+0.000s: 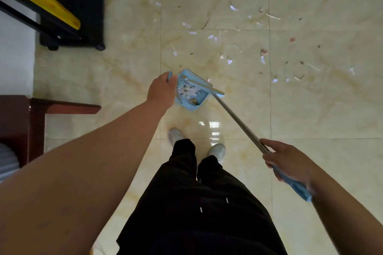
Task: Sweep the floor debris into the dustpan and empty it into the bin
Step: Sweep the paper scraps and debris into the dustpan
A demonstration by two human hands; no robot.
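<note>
The left hand (162, 91) is stretched forward and down, its fingers curled round the short upright handle of the light blue dustpan (200, 98), gripping it. The dustpan sits low in front of the person's feet, near the middle of the view; whether it rests flat on the tiled floor (310, 109) or is slightly raised cannot be told. Inside it lies a small heap of white paper scraps (189, 90) with a few brownish bits. The right hand (290, 162) is closed round the broom (236, 118), clasping it where the grey metal shaft meets the blue grip, with the end of the grip sticking out behind the wrist. The shaft runs diagonally up and left to the pale broom head (209, 87), which lies across the far edge of the dustpan, touching it. Beyond the pan, loose debris (232, 8) is scattered over the tiles: white paper shreds, thin sticks, dark seed-like flecks and some pinkish bits. A black wheeled case (72, 6) stands at upper left, with a yellow tube (45, 0) slanting in front of it. Dark wooden furniture (22, 118) shows at the left edge. Black trousers (196, 203) and pale shoes (176, 135) fill the bottom centre.
</note>
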